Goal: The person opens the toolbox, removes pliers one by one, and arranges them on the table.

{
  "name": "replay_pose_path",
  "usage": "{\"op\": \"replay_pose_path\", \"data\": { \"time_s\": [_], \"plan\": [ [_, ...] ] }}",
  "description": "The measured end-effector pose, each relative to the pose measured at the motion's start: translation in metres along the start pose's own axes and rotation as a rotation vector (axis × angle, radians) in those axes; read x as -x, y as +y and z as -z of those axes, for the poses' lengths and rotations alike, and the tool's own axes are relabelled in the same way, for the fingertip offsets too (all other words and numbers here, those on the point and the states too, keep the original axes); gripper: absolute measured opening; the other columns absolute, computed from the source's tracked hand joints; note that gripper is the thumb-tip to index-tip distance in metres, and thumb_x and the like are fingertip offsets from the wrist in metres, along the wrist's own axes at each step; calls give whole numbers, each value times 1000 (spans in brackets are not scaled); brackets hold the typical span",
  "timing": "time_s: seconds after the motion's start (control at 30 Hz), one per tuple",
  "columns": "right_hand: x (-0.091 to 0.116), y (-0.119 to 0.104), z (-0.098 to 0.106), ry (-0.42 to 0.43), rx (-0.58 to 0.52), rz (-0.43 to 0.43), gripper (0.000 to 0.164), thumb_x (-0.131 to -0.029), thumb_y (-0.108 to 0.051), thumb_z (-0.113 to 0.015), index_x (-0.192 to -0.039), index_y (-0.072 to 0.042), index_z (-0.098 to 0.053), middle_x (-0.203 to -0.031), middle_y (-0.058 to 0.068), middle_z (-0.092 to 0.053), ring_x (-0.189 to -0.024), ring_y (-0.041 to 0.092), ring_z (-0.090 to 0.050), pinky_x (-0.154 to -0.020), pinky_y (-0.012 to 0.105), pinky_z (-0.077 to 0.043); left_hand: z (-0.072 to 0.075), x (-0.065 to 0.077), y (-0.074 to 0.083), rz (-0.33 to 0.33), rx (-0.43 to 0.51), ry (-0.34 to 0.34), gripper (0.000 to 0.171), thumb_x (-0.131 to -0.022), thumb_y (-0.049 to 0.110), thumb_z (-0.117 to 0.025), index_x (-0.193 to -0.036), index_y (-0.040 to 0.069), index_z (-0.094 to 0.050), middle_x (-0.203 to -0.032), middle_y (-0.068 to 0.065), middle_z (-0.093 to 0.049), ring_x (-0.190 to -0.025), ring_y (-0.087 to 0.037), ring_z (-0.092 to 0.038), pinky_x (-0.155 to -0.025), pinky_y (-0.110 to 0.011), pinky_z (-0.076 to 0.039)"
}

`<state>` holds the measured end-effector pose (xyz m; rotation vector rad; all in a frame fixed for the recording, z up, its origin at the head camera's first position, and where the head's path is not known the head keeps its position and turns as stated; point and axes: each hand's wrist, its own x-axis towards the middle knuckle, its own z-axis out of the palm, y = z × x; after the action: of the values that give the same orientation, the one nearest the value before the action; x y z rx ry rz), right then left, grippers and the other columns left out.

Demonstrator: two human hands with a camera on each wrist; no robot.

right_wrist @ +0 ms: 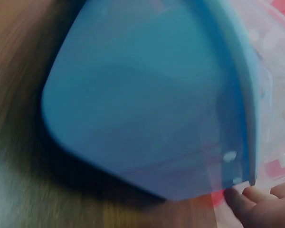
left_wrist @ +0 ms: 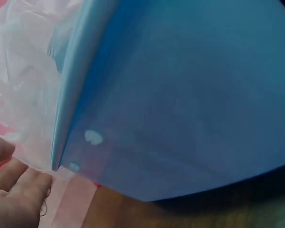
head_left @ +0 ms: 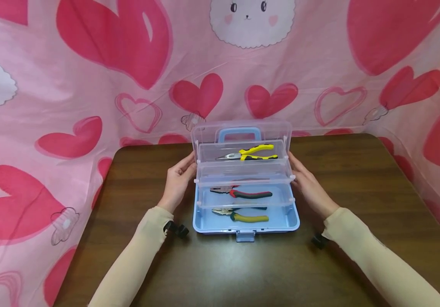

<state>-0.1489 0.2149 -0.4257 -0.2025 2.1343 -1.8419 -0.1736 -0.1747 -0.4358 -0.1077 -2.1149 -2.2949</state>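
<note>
A toolbox with a blue base (head_left: 208, 224) stands on the table, its clear lid (head_left: 204, 133) raised at the back and two clear trays (head_left: 243, 168) stepped above the base. Yellow-and-black long-nose pliers (head_left: 256, 152) lie in the upper tray. Down in the base are red-and-black pliers (head_left: 250, 194) and pliers with a yellow-green handle (head_left: 248, 217), partly seen through the lower tray. My left hand (head_left: 178, 181) is at the box's left rear side, fingers extended by the lid. At the right rear side, my right hand (head_left: 312, 189) touches the box near the lid; some fingertips are hidden.
The brown wooden table (head_left: 235, 273) extends around the box on all sides. Behind it hangs a pink cloth (head_left: 235, 64) with hearts. A blue latch (head_left: 245, 236) projects from the base's front, and a blue handle (head_left: 239, 130) shows at the lid.
</note>
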Motion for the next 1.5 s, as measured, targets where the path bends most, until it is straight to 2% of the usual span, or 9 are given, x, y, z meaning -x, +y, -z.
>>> {"op": "replay_pose_path", "data": {
  "time_s": [0.23, 0.4, 0.57, 0.73, 0.9, 1.03, 1.27, 1.37, 1.5],
  "plan": [
    [-7, -1, 0, -26, -58, -11, 66, -112, -36, -40, -168, -34, -5, -175, -7, -4, -161, 27, -5, -127, 63, -12, 0, -9, -4, 50, -23, -15, 48, -105, 8, -62, -152, 9, -53, -148, -15, -58, -123, -18, -67, -95, -32, -58],
    [-13, 0, 1, -31, -115, -18, 65, -111, -22, -39, -168, -33, -10, -175, -7, -6, -161, 26, -6, -127, 61, -11, -3, -15, -9, 90, -7, 45, 46, -102, 4, -64, -147, 4, -57, -144, -18, -60, -118, -15, -69, -91, -28, -60],
    [-17, 0, 2, -50, -149, -25, 65, -110, -16, -36, -168, -32, -13, -175, -5, -9, -161, 28, -8, -128, 61, -10, -3, -18, -12, 146, -32, 92, 43, -101, 5, -66, -144, 4, -60, -140, -19, -63, -116, -17, -71, -86, -25, -60],
    [-19, 1, 5, -56, -182, -42, 66, -107, -11, -33, -168, -24, -14, -175, 0, -11, -160, 31, -10, -128, 61, -8, -1, -19, -12, 188, -88, 66, 45, -101, 9, -68, -145, 7, -60, -139, -17, -65, -119, -25, -70, -90, -27, -59],
    [-21, 4, 6, -50, -204, -84, 69, -103, -6, -32, -168, -15, -12, -175, 5, -7, -160, 37, -9, -127, 62, -6, 2, -19, -13, 247, -137, 36, 46, -102, 12, -68, -147, 10, -59, -140, -14, -65, -121, -26, -69, -92, -26, -58],
    [-23, 6, 6, -52, -233, -96, 70, -102, -5, -32, -168, -13, -11, -175, 5, -6, -160, 38, -8, -128, 62, -5, 2, -21, -14, 272, -123, 35, 46, -102, 12, -68, -147, 9, -59, -139, -14, -66, -119, -25, -70, -91, -26, -59],
    [-29, 5, 7, -61, -278, -82, 73, -98, 0, -28, -167, -9, -6, -175, 9, -5, -159, 36, -10, -129, 58, -5, -1, -25, -15, 281, -57, 48, 45, -102, 9, -67, -146, 4, -59, -140, -18, -63, -110, -13, -72, -87, -24, -60],
    [-29, 7, 7, -60, -284, -98, 73, -98, 0, -28, -168, -10, -7, -175, 8, -5, -159, 37, -9, -128, 59, -5, -1, -25, -16, 291, -65, 45, 46, -102, 10, -66, -147, 4, -58, -141, -18, -63, -116, -18, -71, -88, -25, -60],
    [-29, 9, 6, -60, -279, -129, 75, -98, -1, -32, -168, -14, -8, -176, 5, -5, -160, 36, -8, -129, 59, -6, -1, -24, -17, 306, -121, 42, 46, -104, 15, -64, -149, 7, -56, -143, -15, -62, -128, -25, -64, -97, -30, -57]
  ]
}}
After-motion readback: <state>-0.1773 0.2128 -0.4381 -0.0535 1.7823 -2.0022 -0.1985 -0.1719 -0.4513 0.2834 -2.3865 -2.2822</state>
